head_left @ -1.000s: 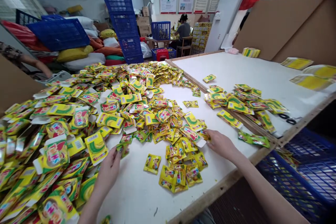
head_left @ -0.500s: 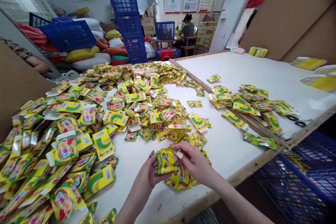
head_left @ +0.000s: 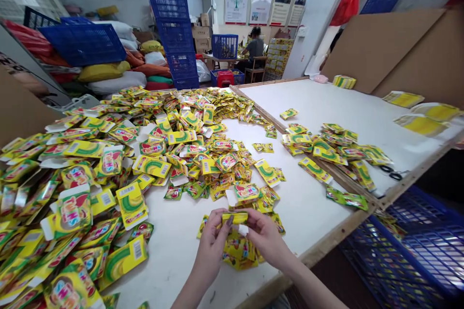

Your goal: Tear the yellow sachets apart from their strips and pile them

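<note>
My left hand (head_left: 213, 237) and my right hand (head_left: 264, 234) are together near the table's front edge. Between their fingertips they pinch a small yellow carton (head_left: 235, 217), seen edge-on, with a white flap by the right fingers. Whatever is inside it is hidden. Beneath my hands lies a heap of yellow candy sachets (head_left: 239, 253), partly covered by the fingers. Just beyond, another carton (head_left: 246, 192) with an open white flap rests on more sachets. A large pile of yellow and green cartons (head_left: 105, 164) spreads over the left of the white table (head_left: 174, 256).
A wooden strip (head_left: 266, 113) divides the table; filled-looking cartons (head_left: 329, 149) lie across it. Black scissors (head_left: 395, 175) are at the right. Blue crates (head_left: 402, 256) stand below the right edge. A person (head_left: 254, 48) sits at the back; another person's arm (head_left: 31, 82) shows at far left.
My hands came from apart to together over the sachets, the left from the carton pile, the right from the heap. The carton between them has since turned edge-on. Another carton was left on the heap.
</note>
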